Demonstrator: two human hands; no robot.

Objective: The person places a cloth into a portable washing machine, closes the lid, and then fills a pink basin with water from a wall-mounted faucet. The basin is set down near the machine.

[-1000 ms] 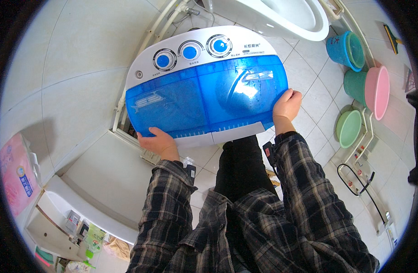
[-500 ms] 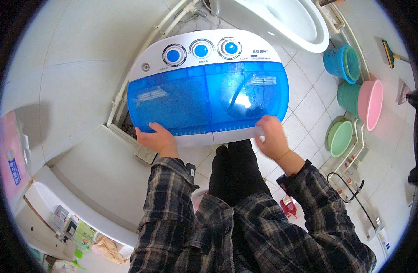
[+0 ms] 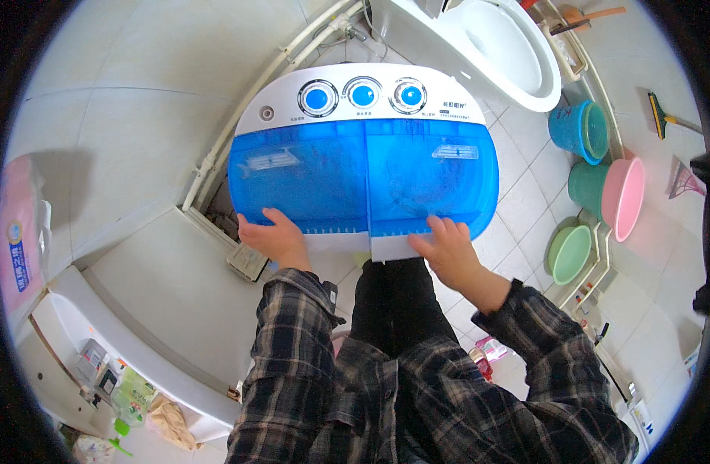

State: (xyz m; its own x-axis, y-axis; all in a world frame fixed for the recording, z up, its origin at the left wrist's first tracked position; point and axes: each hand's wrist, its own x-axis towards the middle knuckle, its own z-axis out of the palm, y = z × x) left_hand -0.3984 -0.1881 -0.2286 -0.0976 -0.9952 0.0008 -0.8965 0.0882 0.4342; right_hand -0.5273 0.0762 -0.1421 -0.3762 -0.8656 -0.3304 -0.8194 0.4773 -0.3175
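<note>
A small twin-tub washing machine (image 3: 276, 122) stands before me, with a white body and three blue knobs on its rear panel. Two see-through blue lids cover its top. My left hand (image 3: 276, 238) rests at the front left of the left lid (image 3: 301, 185), thumb and fingers apart. At the front edge of the right lid (image 3: 409, 174), my right hand (image 3: 452, 251) has its fingers on top and its thumb by the white lip. This lid's front edge sits slightly raised, out of line with the left lid.
A white washbasin (image 3: 517, 54) is at the back right. Along the right wall are a blue bucket (image 3: 565, 127), a pink basin (image 3: 623, 199) and a green basin (image 3: 569, 255). A bathtub (image 3: 131, 325) lies to the left. Pipes (image 3: 208, 166) run behind the machine.
My right hand has moved left along the front edge, and the right lid's front has come up slightly. My left hand stays at its place. The view has shifted a little.
</note>
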